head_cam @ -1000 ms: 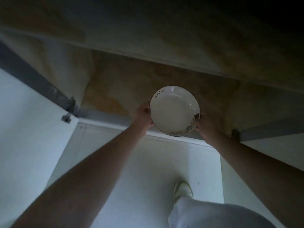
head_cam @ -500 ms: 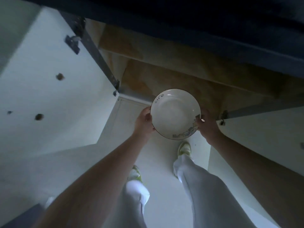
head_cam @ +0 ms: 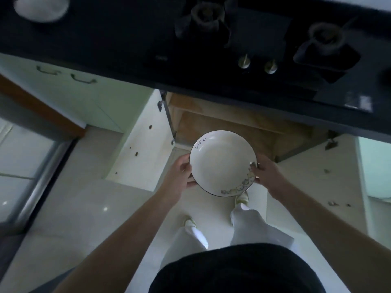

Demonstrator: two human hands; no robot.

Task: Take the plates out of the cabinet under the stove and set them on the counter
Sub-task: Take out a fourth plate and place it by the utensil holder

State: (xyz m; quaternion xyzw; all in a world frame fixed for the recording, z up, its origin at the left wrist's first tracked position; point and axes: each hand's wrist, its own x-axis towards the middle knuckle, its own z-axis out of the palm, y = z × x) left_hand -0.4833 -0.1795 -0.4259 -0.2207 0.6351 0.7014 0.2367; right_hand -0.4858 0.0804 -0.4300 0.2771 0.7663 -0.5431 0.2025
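Note:
A white plate (head_cam: 222,161) with a dark rim, small writing and a flower print is held level in front of the open cabinet (head_cam: 228,127) under the stove. My left hand (head_cam: 182,172) grips its left edge and my right hand (head_cam: 266,172) grips its right edge. The plate hangs above the floor, below the dark counter (head_cam: 105,45). The cabinet's wooden inside shows no other plates from here.
Both cabinet doors stand open, the left door (head_cam: 139,149) and the right door (head_cam: 317,176). The stove has two burners (head_cam: 205,15) and two knobs (head_cam: 244,61). A white round object (head_cam: 41,7) sits on the counter at far left. My legs and feet stand on the pale floor.
I have risen and stepped back: the view pulled up from inside the cabinet to show the stove and counter. The plate came out of the cabinet, still held in both hands.

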